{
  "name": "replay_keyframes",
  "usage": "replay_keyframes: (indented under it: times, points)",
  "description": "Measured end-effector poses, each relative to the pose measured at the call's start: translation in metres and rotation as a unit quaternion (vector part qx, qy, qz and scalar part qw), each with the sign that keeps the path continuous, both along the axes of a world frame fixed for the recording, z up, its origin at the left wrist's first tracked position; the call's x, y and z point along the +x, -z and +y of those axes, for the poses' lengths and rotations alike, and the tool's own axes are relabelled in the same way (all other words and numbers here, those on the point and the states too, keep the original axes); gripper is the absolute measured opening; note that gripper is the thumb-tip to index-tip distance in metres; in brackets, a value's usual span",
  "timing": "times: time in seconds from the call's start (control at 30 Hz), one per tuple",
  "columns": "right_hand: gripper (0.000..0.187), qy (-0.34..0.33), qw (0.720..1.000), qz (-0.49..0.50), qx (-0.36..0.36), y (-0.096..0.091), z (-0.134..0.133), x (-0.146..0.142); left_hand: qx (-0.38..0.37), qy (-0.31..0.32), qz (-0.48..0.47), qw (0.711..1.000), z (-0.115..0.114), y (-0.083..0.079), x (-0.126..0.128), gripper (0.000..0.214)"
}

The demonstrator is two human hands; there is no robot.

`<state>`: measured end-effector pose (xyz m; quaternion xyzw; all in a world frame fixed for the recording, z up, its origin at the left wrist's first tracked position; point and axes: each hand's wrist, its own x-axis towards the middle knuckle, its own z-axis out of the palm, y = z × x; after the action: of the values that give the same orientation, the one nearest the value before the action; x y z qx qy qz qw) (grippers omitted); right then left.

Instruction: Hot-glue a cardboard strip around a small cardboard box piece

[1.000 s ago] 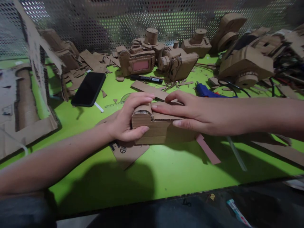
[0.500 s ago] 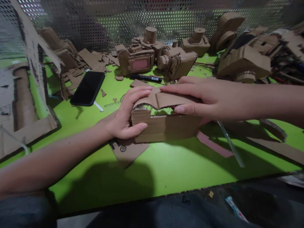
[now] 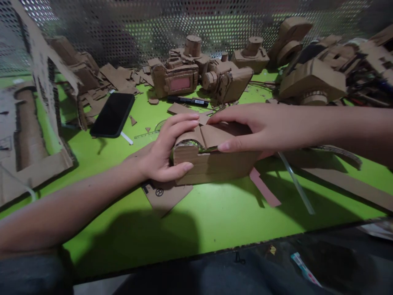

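Note:
A brown cardboard box-like model (image 3: 211, 166) with a rounded hump on its left end stands on the green table (image 3: 199, 221). My left hand (image 3: 162, 153) wraps its left end, fingers over the hump and thumb on the front face. My right hand (image 3: 254, 129) comes in from the right and lies over the top cardboard strip (image 3: 215, 135), fingers pressing it down, thumb at the front edge. A narrow gap shows under the strip near the hump.
Finished cardboard camera models (image 3: 176, 78) line the back by the perforated metal wall. A black phone (image 3: 113, 114), a black marker (image 3: 188, 100), a clear ruler (image 3: 296, 184), a pinkish strip (image 3: 264, 187) and cardboard scraps (image 3: 164, 196) lie around. Large cut cardboard sheets (image 3: 27, 135) stand at left.
The top strip was lifted off the box half a second ago; now my right hand has pressed it back down closer to the box. My left hand has stayed on the left end.

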<state>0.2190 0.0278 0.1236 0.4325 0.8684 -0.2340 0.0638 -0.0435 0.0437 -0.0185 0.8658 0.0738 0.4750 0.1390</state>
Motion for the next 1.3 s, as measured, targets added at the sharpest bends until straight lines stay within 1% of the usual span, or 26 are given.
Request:
replay_keyframes:
  times: [0.13,0.23,0.3,0.4,0.53,0.6,0.73,0.83,1.07,1.23,1.3]
  points:
    - [0.072,-0.015,1.0,0.017,-0.004,0.005,0.003,0.001,0.016,0.009,0.012,1.0,0.001,-0.002,-0.002,0.093]
    - [0.071,-0.025,0.999,0.031,-0.005,0.01,0.006,0.002,0.018,0.014,0.012,1.0,0.001,-0.001,-0.003,0.095]
    - [0.071,-0.03,0.999,0.044,-0.009,0.013,0.007,0.003,0.005,0.012,0.012,1.0,0.0,-0.001,-0.003,0.095]
    - [0.071,-0.044,0.997,0.066,-0.016,0.016,0.008,0.005,-0.022,0.003,0.016,1.0,-0.001,0.0,-0.002,0.088]
    - [0.069,-0.059,0.995,0.083,-0.02,0.019,0.007,0.006,-0.018,0.002,0.017,1.0,-0.001,0.0,-0.002,0.089]
    - [0.07,-0.05,0.995,0.08,-0.023,0.02,0.006,0.005,-0.009,-0.001,0.022,1.0,-0.002,-0.002,-0.003,0.088]
    - [0.073,-0.042,0.995,0.091,-0.024,0.021,0.003,0.003,0.001,-0.018,0.042,0.999,-0.005,-0.006,-0.003,0.078]
    - [0.074,-0.045,0.993,0.11,-0.022,0.023,0.002,0.002,0.005,-0.026,0.04,0.999,-0.007,-0.006,-0.002,0.077]
    - [0.069,-0.009,0.994,0.102,-0.036,0.026,0.0,0.0,0.005,-0.044,0.038,0.998,-0.007,-0.005,-0.001,0.074]
    - [0.064,0.018,0.991,0.108,-0.08,0.023,-0.002,-0.004,-0.003,-0.032,0.02,0.999,-0.008,-0.007,0.001,0.07]
    - [0.063,0.021,0.991,0.102,-0.084,0.021,-0.001,-0.006,-0.004,-0.022,0.012,1.0,-0.009,-0.007,0.001,0.069]
